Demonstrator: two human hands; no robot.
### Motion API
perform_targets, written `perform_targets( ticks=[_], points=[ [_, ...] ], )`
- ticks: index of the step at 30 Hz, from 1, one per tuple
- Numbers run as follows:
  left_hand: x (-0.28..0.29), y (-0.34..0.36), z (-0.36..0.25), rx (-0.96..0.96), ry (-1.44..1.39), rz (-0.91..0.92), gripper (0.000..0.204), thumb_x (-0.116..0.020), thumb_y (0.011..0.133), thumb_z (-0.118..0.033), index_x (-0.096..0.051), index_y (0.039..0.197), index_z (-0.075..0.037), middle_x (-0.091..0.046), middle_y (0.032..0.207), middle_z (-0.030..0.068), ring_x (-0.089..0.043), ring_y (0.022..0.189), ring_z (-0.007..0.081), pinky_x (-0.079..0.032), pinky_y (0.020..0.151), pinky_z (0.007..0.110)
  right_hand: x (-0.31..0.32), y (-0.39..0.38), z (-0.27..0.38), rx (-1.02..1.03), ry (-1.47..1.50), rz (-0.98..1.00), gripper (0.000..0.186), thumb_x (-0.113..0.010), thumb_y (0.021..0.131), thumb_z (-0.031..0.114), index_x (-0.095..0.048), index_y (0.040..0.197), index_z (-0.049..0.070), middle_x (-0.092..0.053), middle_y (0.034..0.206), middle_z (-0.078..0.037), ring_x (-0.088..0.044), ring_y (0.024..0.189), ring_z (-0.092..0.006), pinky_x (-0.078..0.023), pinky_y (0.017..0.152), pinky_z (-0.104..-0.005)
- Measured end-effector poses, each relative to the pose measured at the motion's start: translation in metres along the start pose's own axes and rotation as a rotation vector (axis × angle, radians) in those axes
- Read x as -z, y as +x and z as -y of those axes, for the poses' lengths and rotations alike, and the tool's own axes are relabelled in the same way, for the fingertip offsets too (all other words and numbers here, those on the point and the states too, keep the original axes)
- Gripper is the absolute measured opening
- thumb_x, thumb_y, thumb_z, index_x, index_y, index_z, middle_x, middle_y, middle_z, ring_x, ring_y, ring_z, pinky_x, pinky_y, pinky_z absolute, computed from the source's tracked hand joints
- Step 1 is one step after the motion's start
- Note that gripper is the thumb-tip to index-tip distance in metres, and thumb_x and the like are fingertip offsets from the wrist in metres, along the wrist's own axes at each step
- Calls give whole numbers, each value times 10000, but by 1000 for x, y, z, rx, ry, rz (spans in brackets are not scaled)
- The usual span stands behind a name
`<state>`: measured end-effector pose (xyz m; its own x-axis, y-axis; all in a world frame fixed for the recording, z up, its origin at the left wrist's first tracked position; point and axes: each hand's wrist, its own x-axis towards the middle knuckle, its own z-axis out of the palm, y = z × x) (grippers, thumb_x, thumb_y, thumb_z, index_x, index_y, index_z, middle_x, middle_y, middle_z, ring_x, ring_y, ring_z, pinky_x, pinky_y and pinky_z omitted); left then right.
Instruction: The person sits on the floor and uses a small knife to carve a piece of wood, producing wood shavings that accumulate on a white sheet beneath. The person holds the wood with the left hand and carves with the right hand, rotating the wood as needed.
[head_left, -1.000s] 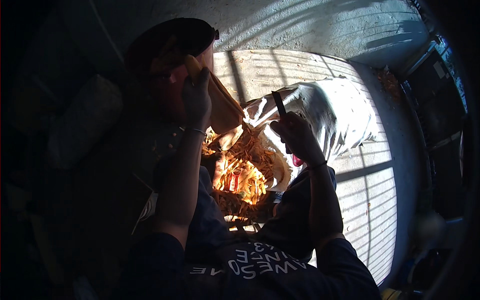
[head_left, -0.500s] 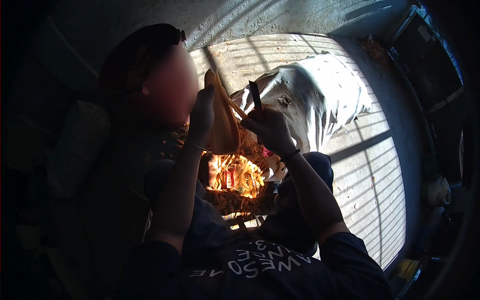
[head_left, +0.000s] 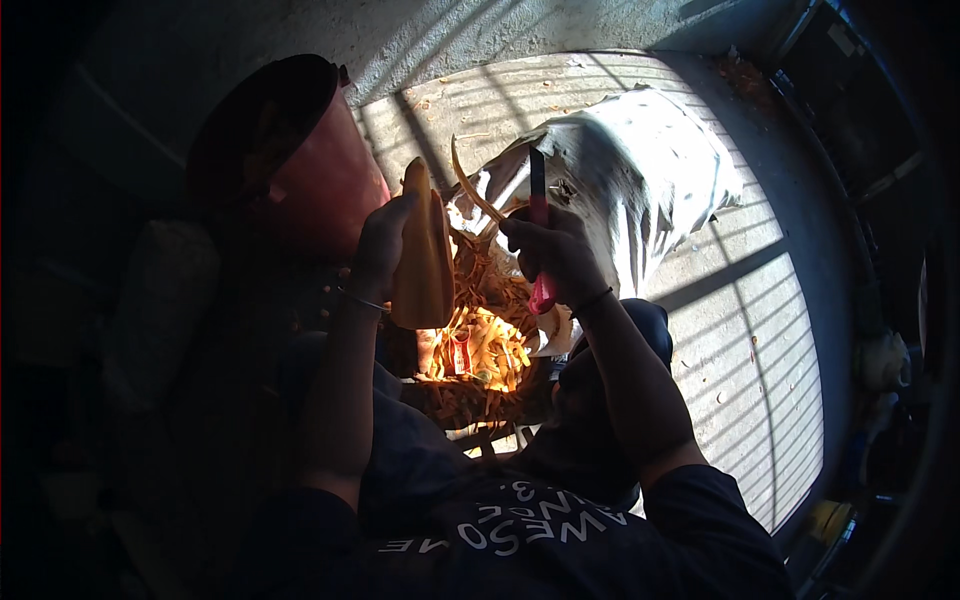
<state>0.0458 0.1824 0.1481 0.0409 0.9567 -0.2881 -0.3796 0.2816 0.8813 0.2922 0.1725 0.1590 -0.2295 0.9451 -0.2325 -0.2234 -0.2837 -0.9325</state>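
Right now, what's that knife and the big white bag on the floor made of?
The knife in the right hand seems to have a dark metal blade and a smooth pink handle, probably plastic. The white sack looks like woven plastic: it crumples stiffly and shines dully in the sun, though the weave is too small to confirm.

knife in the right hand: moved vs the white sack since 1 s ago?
Cannot tell. The camera itself shifted. The knife in the right hand lies before the white sack, near its left edge, as before.
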Motion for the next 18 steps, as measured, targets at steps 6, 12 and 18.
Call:
perform_targets(
  ticks=[6, 12, 18],
  points=[
    [32, 0, 15, 126, 97, 1, 338, -575, 994, -347, -675, 1082, -35, -691, 892, 67, -674, 737, 164, -562, 675, 332, 19, 10, -27, 18, -342, -36, 188, -788, 861, 158, -654, 892, 28, -634, 708, -24, -556, 466, -93, -425, 417, -246],
    [41, -30, 11, 90, 323, -29, 318, -572, 999, -290, -681, 1108, -12, -694, 893, 55, -667, 741, 144, -552, 702, 305, 29, 12, -56, -17, -635, 121, 205, -795, 854, 182, -676, 850, 15, -634, 705, -20, -563, 517, -79, -439, 468, -279],
    [34, -55, 12, 26, 581, -90, 315, -611, 986, -223, -669, 1196, 5, -705, 940, 50, -665, 795, 113, -543, 727, 286, 20, -3, -65, 370, -1238, 309, 314, -771, 876, 274, -677, 1077, 53, -700, 805, -115, -692, 698, -250, -515, 650, -366]
  ],
)
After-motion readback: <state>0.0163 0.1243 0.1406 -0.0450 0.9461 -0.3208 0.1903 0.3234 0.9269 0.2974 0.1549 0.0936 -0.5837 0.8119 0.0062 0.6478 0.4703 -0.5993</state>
